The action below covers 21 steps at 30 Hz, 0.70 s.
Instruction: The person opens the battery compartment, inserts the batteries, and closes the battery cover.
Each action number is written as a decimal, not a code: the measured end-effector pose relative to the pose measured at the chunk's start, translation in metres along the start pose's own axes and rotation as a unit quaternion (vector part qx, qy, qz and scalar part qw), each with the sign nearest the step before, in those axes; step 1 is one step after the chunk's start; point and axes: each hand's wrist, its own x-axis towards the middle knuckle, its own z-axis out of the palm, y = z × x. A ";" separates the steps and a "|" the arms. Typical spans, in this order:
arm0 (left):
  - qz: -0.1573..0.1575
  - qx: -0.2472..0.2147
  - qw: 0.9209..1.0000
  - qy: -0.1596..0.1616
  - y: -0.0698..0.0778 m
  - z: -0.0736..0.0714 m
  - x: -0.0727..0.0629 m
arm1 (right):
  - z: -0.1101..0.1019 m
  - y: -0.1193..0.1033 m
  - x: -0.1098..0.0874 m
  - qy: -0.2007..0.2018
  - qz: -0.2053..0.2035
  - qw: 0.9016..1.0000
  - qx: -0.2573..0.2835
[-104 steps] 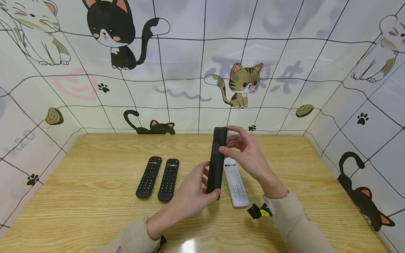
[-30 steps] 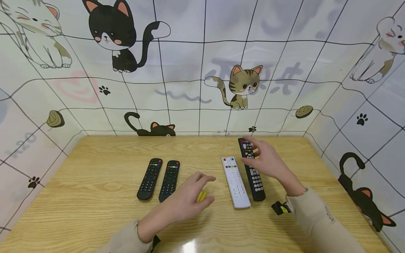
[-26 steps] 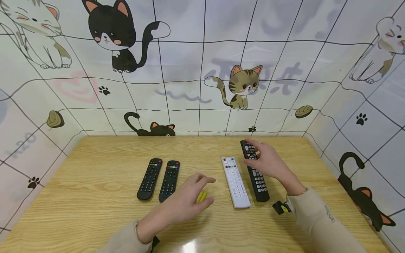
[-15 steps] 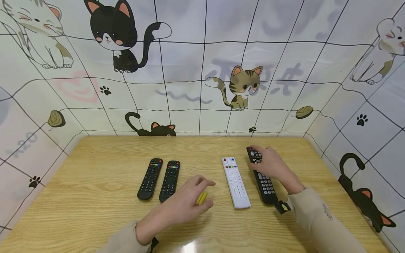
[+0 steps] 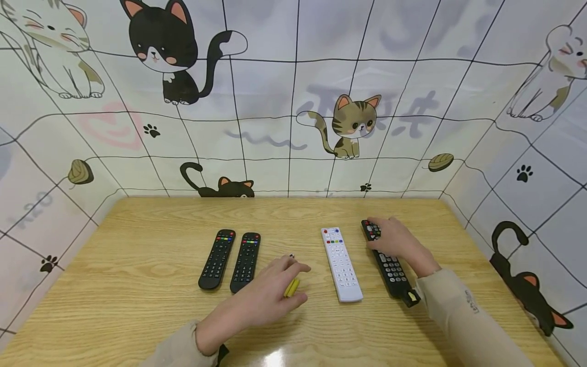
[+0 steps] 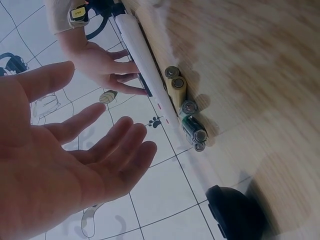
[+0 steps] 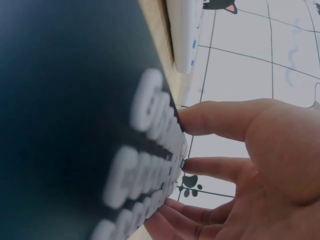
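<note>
My right hand [image 5: 396,239] grips a black remote control [image 5: 390,270] near its upper end, thumb on one edge and fingers on the other. This remote lies buttons up, slanted, right of a white remote control [image 5: 341,265]. Its grey-white keys fill the right wrist view. My left hand [image 5: 261,293] hovers with relaxed, slightly bent fingers and holds nothing. Beneath and beside that hand are several batteries: yellow ones [image 5: 292,287] partly hidden by the fingers, and a dark green one [image 6: 194,129] in the left wrist view.
Two more black remote controls, one farther left [image 5: 217,260] and one nearer the left hand [image 5: 245,261], lie side by side on the wooden table [image 5: 137,255]. A cat-printed cloth [image 5: 266,102] stands around the back and sides.
Both hands held the black remote up, back showing; the left hand let go. The right hand turned it buttons up and brought it down right of the white remote, then moved it rightward and nearer.
</note>
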 end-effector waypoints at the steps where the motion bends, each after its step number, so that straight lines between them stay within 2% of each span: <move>1: -0.001 0.001 1.000 -0.001 0.000 0.000 0.000 | 0.000 0.000 0.000 -0.004 0.003 1.000 0.000; 14: 0.000 0.010 1.000 -0.002 0.001 -0.002 -0.002 | 0.000 0.001 0.000 -0.021 0.026 0.999 0.005; 21: -0.007 0.007 1.000 -0.012 0.001 -0.002 -0.003 | -0.001 -0.010 -0.006 -0.001 0.003 0.999 -0.050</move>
